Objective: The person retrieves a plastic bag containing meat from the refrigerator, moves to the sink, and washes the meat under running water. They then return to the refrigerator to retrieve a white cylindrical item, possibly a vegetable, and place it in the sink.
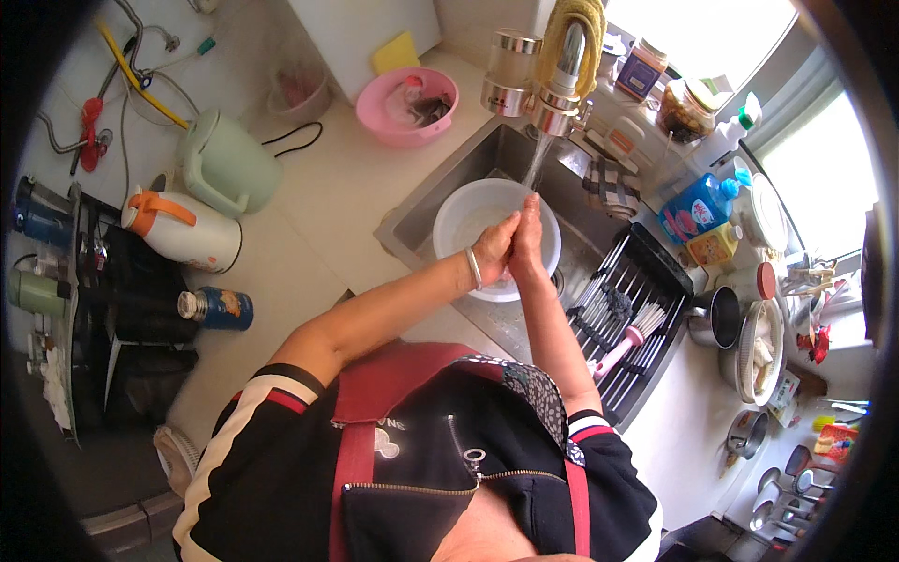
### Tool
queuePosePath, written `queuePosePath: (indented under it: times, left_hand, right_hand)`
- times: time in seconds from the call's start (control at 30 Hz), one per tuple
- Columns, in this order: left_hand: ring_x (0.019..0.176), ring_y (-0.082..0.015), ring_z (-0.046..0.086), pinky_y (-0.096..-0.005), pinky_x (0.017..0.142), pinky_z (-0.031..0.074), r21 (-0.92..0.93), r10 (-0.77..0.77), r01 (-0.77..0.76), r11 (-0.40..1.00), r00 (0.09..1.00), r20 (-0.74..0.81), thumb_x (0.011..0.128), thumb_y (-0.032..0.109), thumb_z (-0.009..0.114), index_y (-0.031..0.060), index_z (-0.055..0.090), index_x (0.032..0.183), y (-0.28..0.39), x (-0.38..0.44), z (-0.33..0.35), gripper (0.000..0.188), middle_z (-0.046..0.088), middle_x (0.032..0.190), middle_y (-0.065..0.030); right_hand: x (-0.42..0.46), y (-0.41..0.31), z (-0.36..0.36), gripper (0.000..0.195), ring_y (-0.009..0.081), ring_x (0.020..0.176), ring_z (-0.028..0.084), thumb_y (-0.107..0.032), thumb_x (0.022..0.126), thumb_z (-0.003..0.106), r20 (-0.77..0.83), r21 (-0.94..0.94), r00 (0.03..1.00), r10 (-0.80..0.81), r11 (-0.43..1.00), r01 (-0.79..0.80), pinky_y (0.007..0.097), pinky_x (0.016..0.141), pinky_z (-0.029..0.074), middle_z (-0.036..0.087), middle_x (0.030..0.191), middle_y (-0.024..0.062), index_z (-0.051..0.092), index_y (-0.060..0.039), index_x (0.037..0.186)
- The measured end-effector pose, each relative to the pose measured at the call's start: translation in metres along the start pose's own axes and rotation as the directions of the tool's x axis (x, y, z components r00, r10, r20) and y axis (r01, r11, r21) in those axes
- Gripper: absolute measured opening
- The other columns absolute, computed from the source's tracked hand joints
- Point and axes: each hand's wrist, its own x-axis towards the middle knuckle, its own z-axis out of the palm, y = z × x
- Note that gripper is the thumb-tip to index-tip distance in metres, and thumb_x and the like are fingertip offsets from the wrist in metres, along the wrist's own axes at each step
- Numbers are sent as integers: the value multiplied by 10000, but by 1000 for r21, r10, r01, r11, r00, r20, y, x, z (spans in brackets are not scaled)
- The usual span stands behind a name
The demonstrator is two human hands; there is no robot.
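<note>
Over a white plastic basin (455, 225), my left hand (496, 246) and my right hand (527, 235) are pressed together, palm to palm. A silvery bangle (473, 268) circles my left wrist. Water (539, 160) runs from the tap (557, 112) down to my fingertips. Whether anything lies between the palms is hidden. The basin stands in a stainless steel sink (414, 226) and holds some water; my hands cover part of it.
A black dish rack (667, 263) with metal rods and a pink-handled brush (618, 351) spans the sink's right side. A pink basin (372, 116) stands behind the sink. Bottles, including blue dish soap (699, 204), line the right. Leftward are a green kettle (232, 165) and a white thermos jug (186, 235).
</note>
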Motion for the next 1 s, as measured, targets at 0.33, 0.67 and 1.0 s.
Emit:
queuePosePath:
  times: [0.33,0.67,1.0]
  left_hand:
    - [988,-129,468,-300,887,354,15,-146,147,989,988,-42,868,379,427,89,460,1153,12,-14,-23,408,513,1081,-11]
    - [945,-110,498,-256,833,409,880,189,-106,463,982,19,870,152,461,-2,431,1190,121,-33,-5,356,536,1055,-47]
    - [831,-239,597,-345,741,460,877,628,-80,-473,668,400,813,290,489,-26,529,1046,253,48,184,395,604,883,-175]
  right_hand:
    - [-7,11,7,660,202,1028,397,-556,822,388,41,5,982,184,983,-185,315,892,293,450,1141,105,416,-3,1181]
    - [55,-160,-24,357,126,805,495,-356,833,484,15,-194,940,-341,921,337,296,653,412,548,914,25,539,-76,1047]
    - [93,-287,86,409,177,970,507,-345,841,489,343,-442,804,-485,672,594,291,830,393,555,1061,103,512,-52,1125]
